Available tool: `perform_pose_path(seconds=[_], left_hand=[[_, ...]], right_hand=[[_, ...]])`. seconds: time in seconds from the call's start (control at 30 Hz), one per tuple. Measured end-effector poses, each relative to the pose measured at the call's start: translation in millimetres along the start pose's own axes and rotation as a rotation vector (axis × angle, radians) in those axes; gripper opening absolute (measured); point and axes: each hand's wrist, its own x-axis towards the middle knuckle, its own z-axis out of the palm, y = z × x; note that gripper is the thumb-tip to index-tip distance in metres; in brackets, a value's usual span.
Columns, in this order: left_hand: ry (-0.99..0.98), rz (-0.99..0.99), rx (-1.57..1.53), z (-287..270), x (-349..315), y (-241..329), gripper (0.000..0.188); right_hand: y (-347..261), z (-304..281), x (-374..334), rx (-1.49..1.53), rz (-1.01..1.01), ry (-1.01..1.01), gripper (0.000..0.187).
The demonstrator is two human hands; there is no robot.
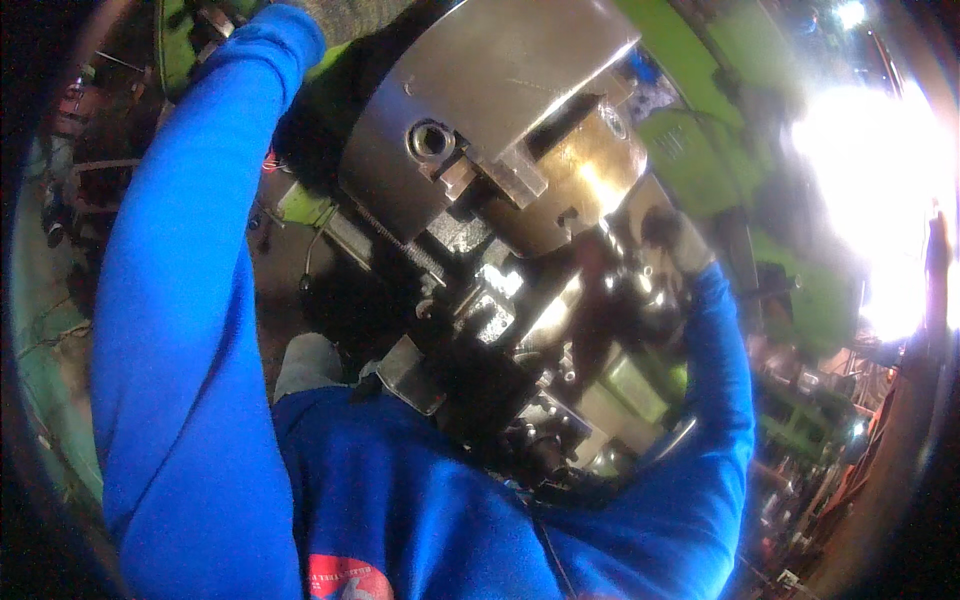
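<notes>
- The big steel chuck (490,80) sits in front of the person, with the green machine body (685,165) beyond it.
- It looks very heavy, stiff and hard to damage; its smooth, shiny skin would probably be slippery. The stepped block (515,180) at its front and the round socket (430,140) in its side seem the firmest places to take hold or fit a tool.
- The right hand (690,245) is close to the chuck's right front edge; shadow hides the fingers, so I cannot tell whether it grasps anything.
- The left hand is out of sight past the blue cuff (290,35), at the chuck's upper left; I cannot tell its state.
- Counted: one chuck, one socket clearly seen, one stepped block clearly seen, two blue sleeves, and one flat grey plate (410,375) below the chuck, near the person's body.
</notes>
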Motion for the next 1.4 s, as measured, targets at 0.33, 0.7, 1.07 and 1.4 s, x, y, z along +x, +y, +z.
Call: perform_pose_path(seconds=[0.33,0.7,1.07,1.4], left_hand=[[0.021,0.012,-0.036,5,0,-2,0.023],[0.011,0.012,-0.047,4,1,-2,0.023],[0.037,-0.025,0.011,6,0,1,0.022],[0.042,0.061,-0.118,-7,2,-6,0.021]], right_hand=[[8,14,-30,0.292,0.254,0.218,0.068],[28,15,-34,-0.129,0.37,0.392,0.064],[-24,-5,-34,-0.326,0.598,0.308,0.067],[-96,12,-87,0.003,-0.003,0.919,0.04]])
